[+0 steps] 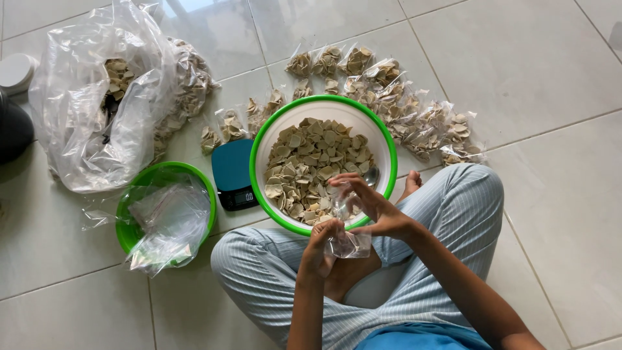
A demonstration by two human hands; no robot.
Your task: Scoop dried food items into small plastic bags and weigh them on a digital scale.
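While left hand (322, 243) pinches bag (348, 243) (clear), right hand (369, 206) spreads it

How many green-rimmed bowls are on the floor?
2: the large bowl of chips before the person's legs, and the smaller bowl of empty plastic bags to its left.

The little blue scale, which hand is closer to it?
Left. The left hand sits nearer the blue scale, lower right of it; the right hand is farther right, over the bowl.

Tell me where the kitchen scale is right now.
In the head view the teal kitchen scale sits on the tiled floor, left of centre, between the small green bowl of empty bags and the big green-rimmed bowl of chips.
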